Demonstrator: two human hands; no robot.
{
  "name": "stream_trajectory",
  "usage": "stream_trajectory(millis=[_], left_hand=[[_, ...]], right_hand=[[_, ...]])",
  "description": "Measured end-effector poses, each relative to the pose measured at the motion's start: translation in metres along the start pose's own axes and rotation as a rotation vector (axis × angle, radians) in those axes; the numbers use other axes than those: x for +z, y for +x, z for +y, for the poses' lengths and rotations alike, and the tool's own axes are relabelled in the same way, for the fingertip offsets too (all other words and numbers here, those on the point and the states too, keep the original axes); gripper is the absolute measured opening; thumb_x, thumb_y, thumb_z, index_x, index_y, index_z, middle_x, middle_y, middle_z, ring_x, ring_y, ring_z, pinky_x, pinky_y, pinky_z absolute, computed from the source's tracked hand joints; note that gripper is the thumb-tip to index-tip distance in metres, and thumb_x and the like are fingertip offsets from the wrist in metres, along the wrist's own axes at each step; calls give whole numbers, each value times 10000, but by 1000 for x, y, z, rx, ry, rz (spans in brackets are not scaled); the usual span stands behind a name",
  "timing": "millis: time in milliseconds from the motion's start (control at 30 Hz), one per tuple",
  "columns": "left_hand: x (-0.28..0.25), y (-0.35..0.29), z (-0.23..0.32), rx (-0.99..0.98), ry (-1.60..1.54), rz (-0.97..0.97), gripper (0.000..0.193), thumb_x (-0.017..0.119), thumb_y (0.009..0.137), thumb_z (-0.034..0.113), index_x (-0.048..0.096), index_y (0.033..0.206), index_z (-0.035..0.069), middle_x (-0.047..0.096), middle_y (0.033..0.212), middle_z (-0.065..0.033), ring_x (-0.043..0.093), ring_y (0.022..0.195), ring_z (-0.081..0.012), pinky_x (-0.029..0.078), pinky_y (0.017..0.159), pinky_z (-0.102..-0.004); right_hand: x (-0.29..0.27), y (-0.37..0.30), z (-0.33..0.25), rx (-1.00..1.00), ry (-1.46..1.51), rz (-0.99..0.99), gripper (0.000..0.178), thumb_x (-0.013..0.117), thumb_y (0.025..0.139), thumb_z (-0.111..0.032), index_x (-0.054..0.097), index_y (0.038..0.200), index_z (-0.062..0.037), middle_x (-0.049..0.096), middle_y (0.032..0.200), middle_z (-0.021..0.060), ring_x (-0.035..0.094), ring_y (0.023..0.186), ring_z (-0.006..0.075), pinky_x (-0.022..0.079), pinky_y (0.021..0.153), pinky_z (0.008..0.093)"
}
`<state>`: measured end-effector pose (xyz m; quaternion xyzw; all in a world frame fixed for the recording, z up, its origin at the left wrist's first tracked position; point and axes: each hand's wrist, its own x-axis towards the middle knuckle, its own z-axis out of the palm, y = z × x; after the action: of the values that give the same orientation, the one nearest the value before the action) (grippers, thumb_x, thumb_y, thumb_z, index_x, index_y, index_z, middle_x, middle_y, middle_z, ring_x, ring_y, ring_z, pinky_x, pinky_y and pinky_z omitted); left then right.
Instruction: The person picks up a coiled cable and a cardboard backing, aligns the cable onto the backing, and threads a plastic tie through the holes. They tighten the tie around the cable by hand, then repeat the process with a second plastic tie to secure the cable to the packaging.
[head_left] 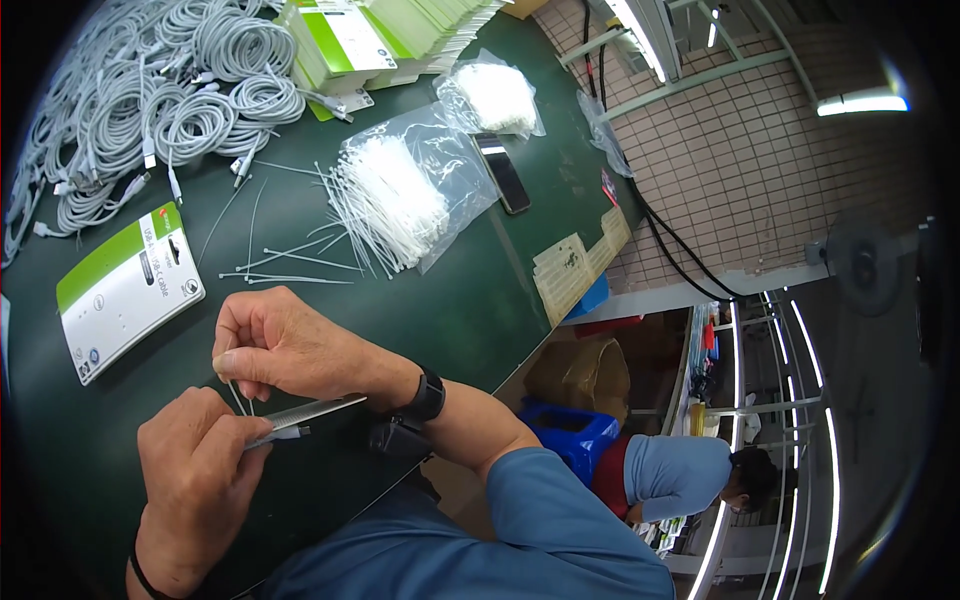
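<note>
My left hand (190,465) is closed on a packaging card (318,408), seen nearly edge-on. A grey cable's plug (292,433) sticks out beside the card; the rest of that cable is hidden by my fingers. My right hand (285,340), with a black band on its wrist, pinches a thin white cable tie (238,398) just above the left hand. The tie runs down toward the card. On the table nearby lies a stack of green and white packaging cards (130,290). Several loose cable ties (300,272) are scattered beyond my right hand.
Coiled grey cables (160,110) are heaped at the far left, beside upright rows of cards (350,40). An opened bag of cable ties (395,200), another bag (495,97) and a phone (502,172) lie on the green table (440,320). A person (670,480) is at right.
</note>
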<state>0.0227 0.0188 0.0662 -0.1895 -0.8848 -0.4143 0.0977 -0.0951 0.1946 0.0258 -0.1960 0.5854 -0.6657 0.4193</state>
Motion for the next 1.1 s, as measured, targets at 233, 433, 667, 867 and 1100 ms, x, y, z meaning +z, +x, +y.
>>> stream_trajectory(millis=[233,433,667,867,1100], left_hand=[[16,5,6,172,252,129,252,775,732,-71,691,963,-15,614,838,-119,600,691,-265,462,563,-380],[12,4,2,98,142,115,238,744,760,-89,670,982,-43,614,863,-143,617,724,-272,493,586,-370],[-13,6,9,-14,121,109,233,749,761,-105,647,955,-27,622,872,-146,638,746,-293,514,616,-379],[-14,6,-22,-238,-267,281,258,768,830,-114,658,1033,1,645,918,-84,670,814,-194,562,786,-316],[-13,8,-44,-406,-681,346,422,754,907,-69,605,1301,-45,697,1081,-64,677,971,-108,573,888,-275]], right_hand=[[-7,2,-1,20,-37,50,104,686,968,-29,604,921,13,685,811,59,645,650,77,536,558,218],[-11,3,4,-5,-50,93,112,693,964,-30,602,916,14,691,817,67,643,641,76,527,547,209],[-3,10,-4,-30,147,93,94,695,966,-15,612,923,-8,698,840,70,640,642,90,522,565,230],[-50,-2,-4,-351,365,295,126,665,1056,-167,614,1094,-58,616,956,43,594,833,116,522,765,264],[-20,-11,-1,-384,523,192,422,699,1047,-291,548,1364,-57,642,1298,130,643,1166,193,510,988,312]])
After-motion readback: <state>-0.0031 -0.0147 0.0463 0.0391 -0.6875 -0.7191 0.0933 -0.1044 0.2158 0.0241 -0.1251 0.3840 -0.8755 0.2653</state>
